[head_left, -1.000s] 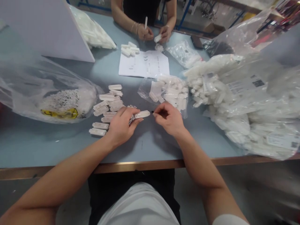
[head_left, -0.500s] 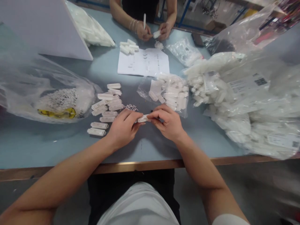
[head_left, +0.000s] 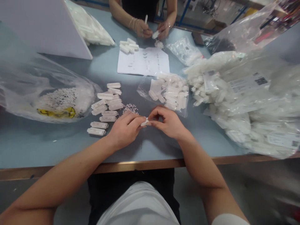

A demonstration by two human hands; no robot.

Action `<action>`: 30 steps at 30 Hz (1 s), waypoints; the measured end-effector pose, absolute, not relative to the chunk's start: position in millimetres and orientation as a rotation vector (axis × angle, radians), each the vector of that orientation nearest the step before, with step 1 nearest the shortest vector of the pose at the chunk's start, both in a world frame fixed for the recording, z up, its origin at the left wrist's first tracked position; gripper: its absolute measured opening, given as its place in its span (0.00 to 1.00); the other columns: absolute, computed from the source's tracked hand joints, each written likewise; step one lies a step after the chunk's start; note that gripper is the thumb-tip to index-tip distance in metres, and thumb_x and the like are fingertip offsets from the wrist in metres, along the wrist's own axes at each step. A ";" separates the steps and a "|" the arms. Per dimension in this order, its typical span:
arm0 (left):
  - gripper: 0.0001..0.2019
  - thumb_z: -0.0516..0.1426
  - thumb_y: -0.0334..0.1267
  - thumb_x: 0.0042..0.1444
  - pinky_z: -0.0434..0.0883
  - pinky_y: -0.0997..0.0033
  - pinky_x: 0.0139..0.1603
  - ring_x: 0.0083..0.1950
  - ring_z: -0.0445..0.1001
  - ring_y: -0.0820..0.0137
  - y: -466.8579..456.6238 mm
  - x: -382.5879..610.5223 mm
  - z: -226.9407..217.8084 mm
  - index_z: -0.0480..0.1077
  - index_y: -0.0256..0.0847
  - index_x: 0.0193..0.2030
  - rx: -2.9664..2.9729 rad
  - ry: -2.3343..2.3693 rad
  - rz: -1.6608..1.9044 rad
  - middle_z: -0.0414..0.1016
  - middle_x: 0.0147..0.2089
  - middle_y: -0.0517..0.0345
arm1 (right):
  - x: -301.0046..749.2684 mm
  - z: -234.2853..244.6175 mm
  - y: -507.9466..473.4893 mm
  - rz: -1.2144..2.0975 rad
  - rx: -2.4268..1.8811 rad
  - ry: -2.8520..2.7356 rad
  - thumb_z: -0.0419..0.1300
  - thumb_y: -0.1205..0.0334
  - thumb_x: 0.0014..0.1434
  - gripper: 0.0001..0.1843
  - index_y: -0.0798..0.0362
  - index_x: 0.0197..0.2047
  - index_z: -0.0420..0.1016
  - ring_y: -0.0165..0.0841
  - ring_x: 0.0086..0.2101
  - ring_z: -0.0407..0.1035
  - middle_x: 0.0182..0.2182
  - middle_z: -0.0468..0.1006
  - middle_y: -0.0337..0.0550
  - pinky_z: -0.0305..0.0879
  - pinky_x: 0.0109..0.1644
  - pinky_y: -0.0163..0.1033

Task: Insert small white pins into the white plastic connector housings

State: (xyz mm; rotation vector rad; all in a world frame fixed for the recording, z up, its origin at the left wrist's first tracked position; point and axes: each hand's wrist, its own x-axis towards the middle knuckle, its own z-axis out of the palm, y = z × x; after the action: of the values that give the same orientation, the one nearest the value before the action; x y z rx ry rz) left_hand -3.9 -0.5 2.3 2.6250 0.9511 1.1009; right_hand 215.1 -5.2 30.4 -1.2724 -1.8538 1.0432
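Observation:
A small white plastic housing [head_left: 144, 122] is held over the near part of the table. My left hand [head_left: 125, 129] is closed on its left end, thumb along the top. At the other end, my right hand [head_left: 167, 122] pinches with thumb and index finger; whether a tiny part sits between those fingertips is too small to see. Just beyond my left hand lies a scatter of tiny white pieces [head_left: 131, 108]. Several similar white housings with printed marks [head_left: 109, 113] lie in a loose pile to the left of that hand.
A clear bag of white housings [head_left: 174, 93] lies ahead, by a printed sheet [head_left: 142, 65]. Large filled bags [head_left: 248, 103] crowd the right. Another bag with tiny pieces [head_left: 58, 101] lies left. Opposite, a person's hands [head_left: 144, 30] hold a pen-like tool and a white piece.
The white housing has tilted and shifted slightly right and nearer to me. My right fingers have curled into a pinch at its end, and more of the tiny pieces now show.

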 end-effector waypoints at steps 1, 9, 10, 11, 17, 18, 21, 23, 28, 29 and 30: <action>0.07 0.56 0.31 0.65 0.76 0.65 0.46 0.41 0.77 0.66 -0.4 -3.9 2.3 0.75 0.42 0.45 2.609 0.927 1.105 0.81 0.41 0.52 | 215.6 29.9 -5.1 1.140 -1.267 -1.805 0.69 0.60 0.57 0.08 0.50 0.41 0.79 0.33 0.38 0.72 0.37 0.80 0.40 0.69 0.44 0.39; 0.06 0.56 0.35 0.67 0.76 0.67 0.44 0.40 0.78 0.68 -0.9 -4.4 5.0 0.75 0.42 0.46 2.608 0.891 1.086 0.82 0.41 0.53 | 214.8 28.6 -8.6 1.469 -1.189 -1.577 0.70 0.54 0.57 0.14 0.50 0.44 0.77 0.32 0.38 0.73 0.39 0.80 0.40 0.71 0.44 0.39; 0.06 0.56 0.35 0.67 0.76 0.67 0.44 0.40 0.78 0.68 -0.4 -5.1 6.1 0.75 0.42 0.46 2.596 0.907 1.098 0.82 0.40 0.53 | 213.3 28.1 -8.1 1.464 -1.195 -1.540 0.71 0.53 0.56 0.15 0.50 0.44 0.76 0.32 0.38 0.73 0.39 0.80 0.41 0.71 0.44 0.40; 0.06 0.57 0.36 0.67 0.75 0.67 0.44 0.41 0.78 0.67 0.4 -6.0 7.6 0.75 0.42 0.46 2.571 0.946 1.104 0.81 0.40 0.53 | 211.4 27.2 -7.3 1.457 -1.197 -1.494 0.71 0.52 0.55 0.18 0.50 0.44 0.76 0.33 0.39 0.74 0.40 0.80 0.42 0.72 0.45 0.40; 0.14 0.59 0.50 0.64 0.74 0.63 0.42 0.38 0.76 0.64 10.4 -14.9 18.6 0.75 0.43 0.48 2.228 1.528 1.004 0.80 0.41 0.53 | 193.9 14.1 -2.8 1.062 -1.368 -1.552 0.69 0.50 0.58 0.15 0.49 0.42 0.73 0.33 0.36 0.72 0.36 0.78 0.40 0.69 0.44 0.40; 0.15 0.59 0.51 0.64 0.73 0.63 0.42 0.37 0.76 0.64 11.8 -15.7 19.6 0.75 0.42 0.48 2.191 1.575 1.008 0.80 0.41 0.53 | 190.3 11.8 -2.7 0.973 -1.393 -1.701 0.67 0.54 0.61 0.10 0.50 0.39 0.73 0.34 0.36 0.71 0.35 0.78 0.40 0.68 0.44 0.41; 0.17 0.59 0.52 0.63 0.73 0.63 0.42 0.37 0.75 0.64 13.9 -15.4 20.4 0.75 0.41 0.48 2.150 1.604 1.015 0.80 0.41 0.54 | 179.5 6.3 -2.8 0.735 -1.353 -2.189 0.62 0.64 0.66 0.02 0.51 0.40 0.76 0.38 0.42 0.71 0.38 0.79 0.45 0.65 0.50 0.43; 0.17 0.59 0.51 0.63 0.73 0.63 0.42 0.37 0.75 0.64 13.7 -13.8 19.9 0.76 0.41 0.48 2.140 1.592 1.002 0.80 0.40 0.54 | 173.0 4.3 -2.6 0.593 -1.357 -2.379 0.59 0.63 0.68 0.05 0.52 0.43 0.77 0.41 0.45 0.69 0.41 0.79 0.49 0.64 0.52 0.45; 0.15 0.59 0.50 0.63 0.73 0.63 0.41 0.37 0.75 0.64 12.2 -10.8 17.8 0.76 0.42 0.47 2.143 1.565 0.981 0.80 0.40 0.54 | 161.6 6.4 -3.2 0.435 -1.468 -2.581 0.51 0.63 0.72 0.12 0.58 0.46 0.75 0.47 0.47 0.68 0.45 0.79 0.57 0.62 0.49 0.49; 0.15 0.59 0.50 0.63 0.72 0.64 0.41 0.37 0.75 0.64 12.1 -10.7 17.2 0.76 0.42 0.47 2.145 1.557 0.983 0.80 0.40 0.54 | 161.1 7.2 -3.8 0.421 -1.473 -2.599 0.50 0.64 0.72 0.13 0.59 0.47 0.75 0.47 0.47 0.68 0.46 0.78 0.58 0.62 0.49 0.49; 0.14 0.59 0.50 0.63 0.72 0.64 0.41 0.37 0.75 0.64 12.1 -10.8 16.6 0.76 0.42 0.47 2.148 1.548 0.989 0.80 0.40 0.54 | 161.6 7.8 -4.3 0.414 -1.471 -2.605 0.49 0.65 0.72 0.14 0.59 0.47 0.74 0.47 0.47 0.68 0.46 0.78 0.60 0.62 0.50 0.50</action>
State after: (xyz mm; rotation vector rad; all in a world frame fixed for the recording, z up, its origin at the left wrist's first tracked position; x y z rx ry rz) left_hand -10.8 12.1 16.6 2.1476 1.5479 0.9886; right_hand 161.6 -4.3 7.8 -1.4715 -2.6046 0.4138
